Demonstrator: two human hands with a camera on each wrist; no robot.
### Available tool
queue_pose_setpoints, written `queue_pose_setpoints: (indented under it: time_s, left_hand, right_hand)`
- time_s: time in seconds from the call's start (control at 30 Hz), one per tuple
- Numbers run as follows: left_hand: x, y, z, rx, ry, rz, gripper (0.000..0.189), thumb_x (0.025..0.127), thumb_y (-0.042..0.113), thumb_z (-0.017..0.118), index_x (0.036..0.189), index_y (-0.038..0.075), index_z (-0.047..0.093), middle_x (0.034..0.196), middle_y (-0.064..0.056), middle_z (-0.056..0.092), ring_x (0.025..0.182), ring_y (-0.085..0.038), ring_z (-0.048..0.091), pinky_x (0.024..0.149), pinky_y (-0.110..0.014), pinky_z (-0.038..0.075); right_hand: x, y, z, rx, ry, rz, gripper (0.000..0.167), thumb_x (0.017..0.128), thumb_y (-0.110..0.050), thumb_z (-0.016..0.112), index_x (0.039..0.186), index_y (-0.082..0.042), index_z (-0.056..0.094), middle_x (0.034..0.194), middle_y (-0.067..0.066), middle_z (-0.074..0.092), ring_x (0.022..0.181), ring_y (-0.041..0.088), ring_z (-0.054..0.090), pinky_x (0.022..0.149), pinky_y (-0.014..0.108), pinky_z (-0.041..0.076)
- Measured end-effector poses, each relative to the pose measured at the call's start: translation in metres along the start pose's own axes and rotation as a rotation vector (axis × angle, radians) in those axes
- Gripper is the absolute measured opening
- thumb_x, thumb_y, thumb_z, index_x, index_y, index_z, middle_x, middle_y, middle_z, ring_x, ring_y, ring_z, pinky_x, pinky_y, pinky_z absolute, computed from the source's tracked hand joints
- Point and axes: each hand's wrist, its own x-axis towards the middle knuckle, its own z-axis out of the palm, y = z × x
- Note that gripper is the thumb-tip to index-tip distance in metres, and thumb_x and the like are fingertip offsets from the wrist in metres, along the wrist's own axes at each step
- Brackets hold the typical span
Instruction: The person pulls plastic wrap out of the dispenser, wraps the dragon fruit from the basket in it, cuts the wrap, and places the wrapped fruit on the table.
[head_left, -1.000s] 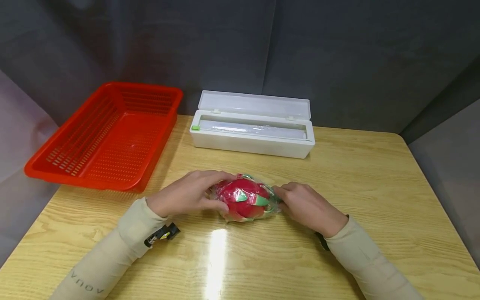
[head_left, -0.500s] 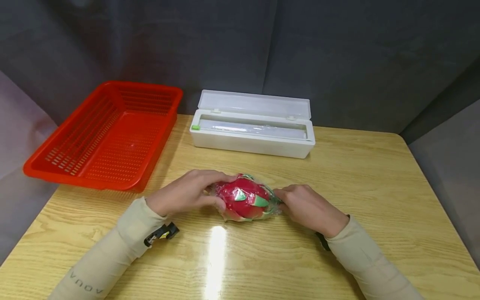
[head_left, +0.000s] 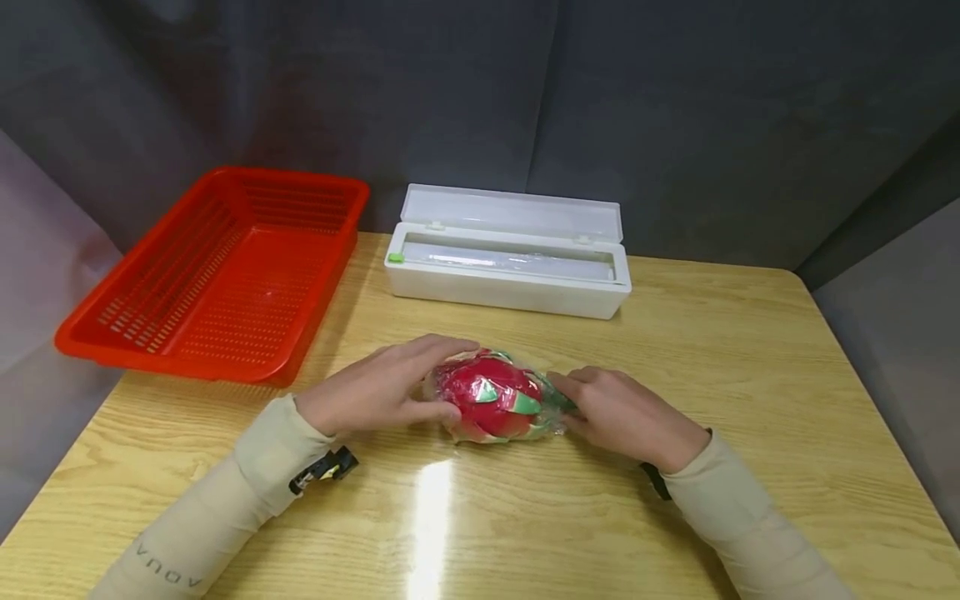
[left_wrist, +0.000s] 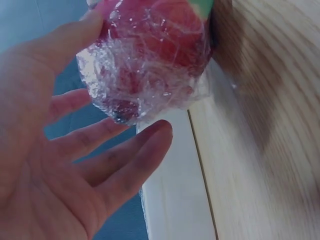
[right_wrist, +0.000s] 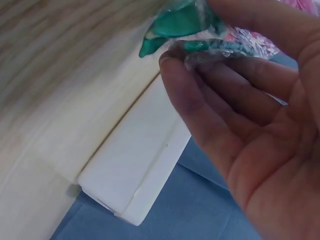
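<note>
A red dragon fruit (head_left: 491, 396) with green leaf tips lies on the table, wrapped in clear, wrinkled plastic film (left_wrist: 145, 75). My left hand (head_left: 386, 386) curves round its left end, thumb on the near side and fingers over the far side. In the left wrist view, the thumb touches the wrap while some lower fingers stand apart from it. At the leafy right end, my right hand (head_left: 626, 417) pinches the green tips (right_wrist: 180, 22) and film between thumb and fingers. The underside of the fruit is hidden.
Behind the fruit stands a white cling film dispenser box (head_left: 506, 293) with its lid up and a film roll (head_left: 510, 261) inside. A red slatted basket (head_left: 300, 329) sits at the back left. The wooden table (head_left: 750, 375) ends at a dark curtain.
The left fingers reach slightly further over the fruit, and the right hand has shifted a little to the right at the leafy end. The fruit stays nearly in place.
</note>
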Motion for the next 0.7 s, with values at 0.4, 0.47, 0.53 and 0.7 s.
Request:
queue_pose_setpoints:
  time_s: [0.4,0.47,0.53,0.7]
  left_hand:
    - [0.001,0.003,-0.014,0.165,0.137,0.056,0.067,0.094,0.043,0.075,0.151,0.019,0.05,0.15,-0.004,0.055,0.137,-0.023,0.057,0.11,-0.045,0.054]
    - [0.0,0.005,-0.022,0.188,0.182,0.06,0.063,0.094,0.04,0.075,0.148,0.017,0.053,0.149,-0.006,0.057,0.136,-0.025,0.058,0.111,-0.046,0.053]
    - [-0.002,0.007,-0.03,0.203,0.223,0.057,0.061,0.094,0.039,0.076,0.146,0.016,0.055,0.147,-0.007,0.058,0.135,-0.027,0.058,0.111,-0.048,0.053]
    - [-0.009,0.007,-0.053,0.264,0.299,0.032,0.059,0.093,0.039,0.077,0.142,0.012,0.058,0.145,-0.01,0.06,0.134,-0.029,0.057,0.112,-0.05,0.051]
  right_hand:
    - [-0.015,0.023,-0.023,-0.052,0.037,-0.013,0.056,0.085,-0.021,0.085,0.132,0.003,0.067,0.11,0.014,0.075,0.093,0.023,0.074,0.079,0.04,0.063]
    - [-0.019,0.027,-0.028,-0.06,0.063,-0.017,0.054,0.087,-0.022,0.084,0.132,0.002,0.067,0.109,0.013,0.075,0.094,0.024,0.074,0.08,0.041,0.063]
    - [-0.022,0.033,-0.033,-0.075,0.091,-0.016,0.053,0.088,-0.023,0.083,0.131,0.002,0.068,0.108,0.014,0.075,0.095,0.025,0.074,0.08,0.042,0.063]
    - [-0.031,0.052,-0.046,-0.105,0.161,0.002,0.05,0.088,-0.027,0.083,0.127,0.002,0.07,0.107,0.016,0.075,0.096,0.028,0.074,0.081,0.046,0.062]
